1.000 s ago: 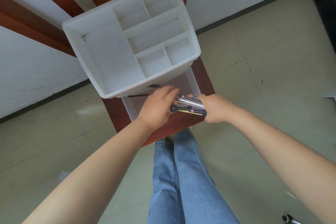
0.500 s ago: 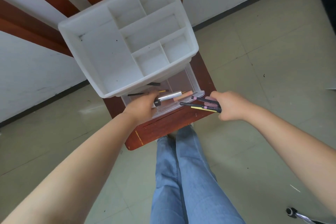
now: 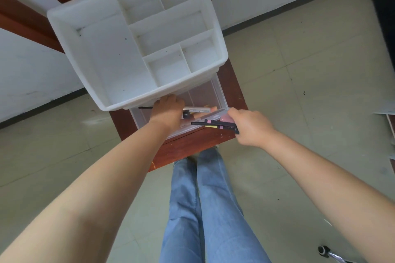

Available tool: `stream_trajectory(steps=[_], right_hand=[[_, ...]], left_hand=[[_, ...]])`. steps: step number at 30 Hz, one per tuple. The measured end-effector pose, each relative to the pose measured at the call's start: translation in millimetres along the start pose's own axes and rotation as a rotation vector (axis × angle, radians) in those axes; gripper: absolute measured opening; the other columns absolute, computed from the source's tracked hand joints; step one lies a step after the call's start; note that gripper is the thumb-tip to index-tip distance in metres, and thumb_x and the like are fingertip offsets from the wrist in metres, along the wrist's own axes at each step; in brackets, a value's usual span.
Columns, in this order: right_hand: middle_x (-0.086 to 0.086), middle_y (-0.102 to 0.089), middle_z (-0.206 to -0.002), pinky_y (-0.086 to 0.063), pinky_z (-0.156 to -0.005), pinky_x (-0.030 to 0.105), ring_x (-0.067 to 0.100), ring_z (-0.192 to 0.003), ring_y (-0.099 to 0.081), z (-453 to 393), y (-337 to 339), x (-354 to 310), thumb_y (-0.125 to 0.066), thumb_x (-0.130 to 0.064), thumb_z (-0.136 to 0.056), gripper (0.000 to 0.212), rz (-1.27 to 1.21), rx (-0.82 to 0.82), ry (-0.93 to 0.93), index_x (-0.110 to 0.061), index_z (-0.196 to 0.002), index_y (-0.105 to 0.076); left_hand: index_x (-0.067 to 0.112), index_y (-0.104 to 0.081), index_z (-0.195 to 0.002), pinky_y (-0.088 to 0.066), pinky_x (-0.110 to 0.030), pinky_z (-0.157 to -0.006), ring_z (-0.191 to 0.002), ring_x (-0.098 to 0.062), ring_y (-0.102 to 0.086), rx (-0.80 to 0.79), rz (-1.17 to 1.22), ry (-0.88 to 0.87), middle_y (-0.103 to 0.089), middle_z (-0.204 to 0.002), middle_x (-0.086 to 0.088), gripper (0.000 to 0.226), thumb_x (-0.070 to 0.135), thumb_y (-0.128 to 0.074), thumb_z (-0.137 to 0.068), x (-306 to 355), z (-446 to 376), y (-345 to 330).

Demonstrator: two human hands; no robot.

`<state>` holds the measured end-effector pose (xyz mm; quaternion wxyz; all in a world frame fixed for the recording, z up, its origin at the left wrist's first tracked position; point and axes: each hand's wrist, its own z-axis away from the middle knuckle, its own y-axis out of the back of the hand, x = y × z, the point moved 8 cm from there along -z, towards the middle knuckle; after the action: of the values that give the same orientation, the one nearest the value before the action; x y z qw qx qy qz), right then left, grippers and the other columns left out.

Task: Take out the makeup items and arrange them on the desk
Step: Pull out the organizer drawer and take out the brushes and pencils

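Makeup items are being lifted out of the clear drawer [image 3: 221, 100], which is pulled open under the white organiser [image 3: 119, 66] on the desk [image 3: 188, 145]. A bundle of pencils [image 3: 213, 124] is being gripped in the curled right hand [image 3: 250, 127], just over the drawer's front edge. The left hand [image 3: 168, 111] is reaching inside, fingers bent down among the items; whether anything is being pinched cannot be told. A silver tube [image 3: 197, 109] and a thin black stick [image 3: 145, 108] are lying in the drawer. The rest should probably be gathered lengthwise so nothing is snagged on the rim. The organiser's top compartments are being left bare
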<state>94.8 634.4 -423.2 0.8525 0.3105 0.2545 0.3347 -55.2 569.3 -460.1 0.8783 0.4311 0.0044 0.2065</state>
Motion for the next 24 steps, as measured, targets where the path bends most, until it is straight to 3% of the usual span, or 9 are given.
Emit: stream_trajectory(steps=[4,6,9,12,14,18,22,24], right_hand=[[0.015,-0.059,-0.105,-0.03,-0.061,0.031,0.036,-0.093,-0.057,-0.9,-2.9,-4.5,-0.053,-0.009,-0.079,0.037,0.013,0.032,0.032,-0.007,-0.113,-0.041],[0.015,-0.058,-0.106,-0.031,-0.062,0.031,0.035,-0.095,-0.057,-0.9,-3.5,-6.9,-0.052,-0.008,-0.078,0.034,0.016,0.048,0.051,-0.007,-0.11,-0.042],[0.015,-0.058,-0.105,-0.034,-0.063,0.034,0.035,-0.096,-0.056,-1.7,-2.9,-8.4,-0.051,-0.006,-0.078,0.029,0.027,0.065,0.073,-0.006,-0.106,-0.043],[0.016,-0.057,-0.104,-0.03,-0.062,0.033,0.034,-0.096,-0.055,-0.5,-4.0,-6.2,-0.051,-0.005,-0.078,0.027,0.007,0.063,0.073,-0.005,-0.103,-0.043],[0.016,-0.057,-0.104,-0.03,-0.062,0.033,0.034,-0.096,-0.055,-0.3,-4.1,-6.6,-0.051,-0.005,-0.079,0.025,0.002,0.067,0.079,-0.005,-0.103,-0.044],[0.015,-0.057,-0.103,-0.032,-0.062,0.034,0.033,-0.095,-0.055,-0.9,-4.3,-6.8,-0.051,-0.006,-0.08,0.022,0.0,0.069,0.085,-0.006,-0.102,-0.045],[0.015,-0.058,-0.102,-0.031,-0.062,0.033,0.033,-0.094,-0.055,-0.6,-3.9,-5.9,-0.052,-0.005,-0.078,0.028,-0.001,0.087,0.095,-0.005,-0.106,-0.046],[0.016,-0.058,-0.102,-0.031,-0.062,0.033,0.034,-0.094,-0.055,-0.9,-4.2,-6.3,-0.052,-0.005,-0.077,0.03,-0.005,0.089,0.097,-0.005,-0.106,-0.046]], left_hand=[[0.011,-0.05,-0.086,-0.044,-0.035,-0.077,-0.088,-0.029,-0.053,-0.055,0.075,0.034,-0.057,-0.092,-0.011,0.043,0.054,-0.053,-0.081,-5.4,1.8,0.2],[0.013,-0.045,-0.083,-0.045,-0.033,-0.073,-0.08,-0.026,-0.05,-0.116,0.109,0.041,-0.056,-0.089,-0.01,0.036,0.047,-0.055,-0.084,-4.0,1.5,-3.1],[0.003,-0.053,-0.098,-0.039,-0.029,-0.07,-0.081,-0.024,-0.048,-0.236,0.215,0.044,-0.057,-0.096,-0.012,0.021,0.02,-0.055,-0.087,-3.0,3.5,-10.8],[0.001,-0.052,-0.103,-0.036,-0.03,-0.071,-0.083,-0.025,-0.046,-0.254,0.346,0.036,-0.053,-0.097,-0.014,0.025,0.02,-0.055,-0.087,-2.2,6.7,-12.8],[0.007,-0.047,-0.089,-0.028,-0.027,-0.066,-0.081,-0.021,-0.042,-0.216,0.414,0.018,-0.048,-0.093,-0.013,0.014,0.016,-0.056,-0.086,1.1,9.7,-9.9],[0.014,-0.038,-0.071,-0.021,-0.025,-0.059,-0.074,-0.021,-0.041,-0.15,0.444,-0.009,-0.047,-0.083,-0.008,0.022,0.009,-0.054,-0.084,9.3,11.4,-8.2],[0.007,-0.047,-0.09,-0.032,-0.029,-0.066,-0.084,-0.027,-0.047,-0.231,0.441,0.0,-0.052,-0.093,-0.012,0.007,0.011,-0.052,-0.088,13.1,7.6,-16.2],[0.008,-0.045,-0.087,-0.032,-0.028,-0.065,-0.081,-0.026,-0.045,-0.22,0.407,-0.022,-0.049,-0.091,-0.012,0.007,0.01,-0.052,-0.088,13.9,6.6,-15.5]])
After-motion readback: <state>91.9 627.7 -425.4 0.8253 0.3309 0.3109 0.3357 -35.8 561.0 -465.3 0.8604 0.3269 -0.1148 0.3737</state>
